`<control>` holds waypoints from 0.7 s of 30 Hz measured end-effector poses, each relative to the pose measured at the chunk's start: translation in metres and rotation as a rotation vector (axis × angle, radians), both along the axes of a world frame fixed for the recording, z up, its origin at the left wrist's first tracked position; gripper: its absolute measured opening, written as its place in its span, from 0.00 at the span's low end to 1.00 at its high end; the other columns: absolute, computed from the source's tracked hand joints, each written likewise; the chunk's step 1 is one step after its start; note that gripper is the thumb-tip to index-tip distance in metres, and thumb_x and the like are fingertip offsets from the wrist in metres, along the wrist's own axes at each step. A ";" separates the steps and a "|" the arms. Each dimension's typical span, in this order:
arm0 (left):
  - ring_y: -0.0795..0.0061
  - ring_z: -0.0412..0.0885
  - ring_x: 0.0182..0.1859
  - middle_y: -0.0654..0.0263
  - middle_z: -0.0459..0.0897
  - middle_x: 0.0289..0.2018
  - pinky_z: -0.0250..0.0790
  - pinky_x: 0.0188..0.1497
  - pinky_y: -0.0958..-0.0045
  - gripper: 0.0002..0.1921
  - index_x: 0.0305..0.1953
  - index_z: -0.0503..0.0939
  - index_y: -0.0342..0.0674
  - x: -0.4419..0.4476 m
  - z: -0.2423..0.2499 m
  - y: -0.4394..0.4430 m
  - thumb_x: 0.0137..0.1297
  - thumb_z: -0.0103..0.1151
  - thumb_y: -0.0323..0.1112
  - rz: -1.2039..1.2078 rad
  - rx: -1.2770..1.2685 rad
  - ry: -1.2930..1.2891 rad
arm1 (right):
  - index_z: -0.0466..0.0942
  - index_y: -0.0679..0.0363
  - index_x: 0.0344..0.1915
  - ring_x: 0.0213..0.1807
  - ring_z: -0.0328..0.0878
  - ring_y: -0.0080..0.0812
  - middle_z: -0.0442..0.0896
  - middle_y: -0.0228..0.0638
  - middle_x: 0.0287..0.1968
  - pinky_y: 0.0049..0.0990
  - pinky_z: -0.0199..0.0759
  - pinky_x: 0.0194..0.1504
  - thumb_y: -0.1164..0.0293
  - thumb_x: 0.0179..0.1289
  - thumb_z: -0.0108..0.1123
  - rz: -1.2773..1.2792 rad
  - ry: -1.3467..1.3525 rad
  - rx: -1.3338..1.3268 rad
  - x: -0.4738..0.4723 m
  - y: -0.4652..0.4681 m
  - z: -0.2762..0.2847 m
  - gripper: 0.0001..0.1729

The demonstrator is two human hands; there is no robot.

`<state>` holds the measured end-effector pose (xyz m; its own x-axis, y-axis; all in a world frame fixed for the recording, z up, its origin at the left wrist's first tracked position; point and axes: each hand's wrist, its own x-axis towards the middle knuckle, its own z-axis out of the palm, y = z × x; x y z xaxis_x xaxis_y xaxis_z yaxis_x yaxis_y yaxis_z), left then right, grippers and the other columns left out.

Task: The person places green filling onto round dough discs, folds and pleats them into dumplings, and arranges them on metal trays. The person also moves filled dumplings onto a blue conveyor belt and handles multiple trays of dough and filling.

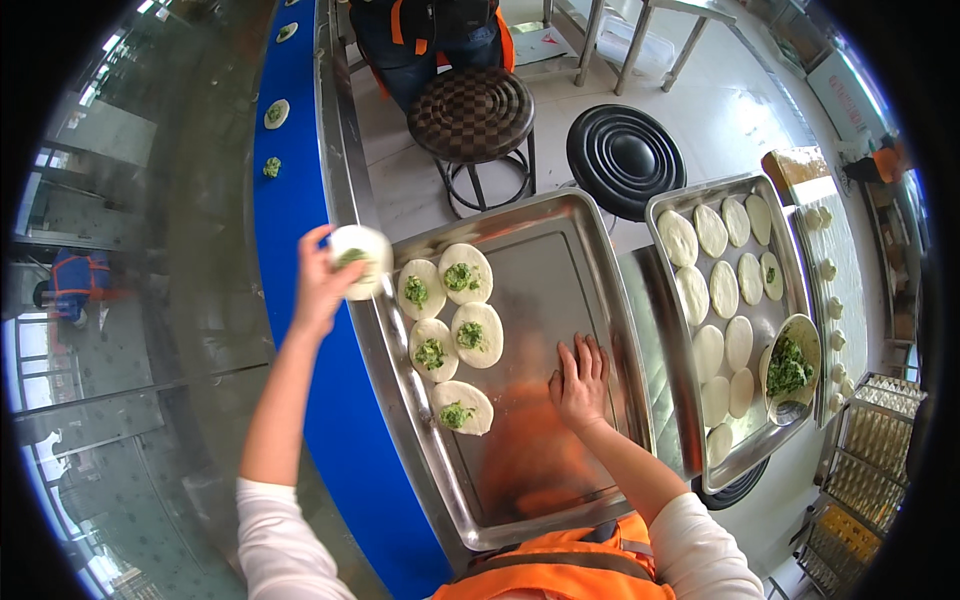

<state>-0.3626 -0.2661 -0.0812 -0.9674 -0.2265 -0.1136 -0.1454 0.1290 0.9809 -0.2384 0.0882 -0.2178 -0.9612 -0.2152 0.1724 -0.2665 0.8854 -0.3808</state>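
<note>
Over the edge of the blue conveyor belt (337, 427), my left hand (322, 281) grips a round dough wrapper (364, 244) topped with chopped green filling; motion blurs it slightly. My right hand (583, 382) lies flat on the bare metal of a large steel tray (536, 300), fingers spread and holding nothing. Along the left side of that tray rest several flat dough wrappers (480, 335), each with a heap of green filling (431, 352). Farther up the belt sit a filled wrapper (276, 114) and a loose clump of filling (271, 166).
To the right, a second steel tray (739, 330) holds several plain dough discs and a bowl (808, 330) of green filling. Small dough pieces (828, 269) line a board beyond it. A checkered stool (471, 112), a black stool (626, 161) and a person (442, 37) are ahead.
</note>
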 end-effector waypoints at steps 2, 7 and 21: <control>0.72 0.77 0.45 0.59 0.76 0.43 0.69 0.50 0.71 0.35 0.61 0.57 0.37 -0.008 -0.001 0.057 0.52 0.62 0.24 -0.106 0.238 -0.115 | 0.67 0.58 0.54 0.63 0.56 0.49 0.63 0.46 0.59 0.49 0.47 0.63 0.69 0.52 0.51 -0.002 0.002 -0.011 0.002 0.000 0.000 0.26; 0.78 0.77 0.43 0.63 0.78 0.42 0.71 0.45 0.76 0.25 0.54 0.66 0.32 -0.037 -0.091 0.150 0.54 0.62 0.23 -0.190 0.443 -0.129 | 0.67 0.58 0.54 0.64 0.55 0.48 0.62 0.46 0.60 0.49 0.46 0.63 0.69 0.52 0.52 0.023 0.000 -0.018 0.001 0.000 0.000 0.26; 0.62 0.74 0.45 0.60 0.76 0.43 0.67 0.47 0.67 0.17 0.45 0.74 0.42 -0.051 -0.061 -0.023 0.51 0.59 0.28 0.375 -1.019 0.299 | 0.66 0.59 0.54 0.64 0.53 0.50 0.61 0.48 0.60 0.50 0.44 0.64 0.69 0.54 0.51 0.034 -0.034 0.036 0.000 -0.004 0.004 0.25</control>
<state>-0.4141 -0.2896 -0.1422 -0.7759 -0.3636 0.5156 -0.1206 0.8876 0.4445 -0.2382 0.0840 -0.2137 -0.9583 -0.2537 0.1316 -0.2845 0.8894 -0.3578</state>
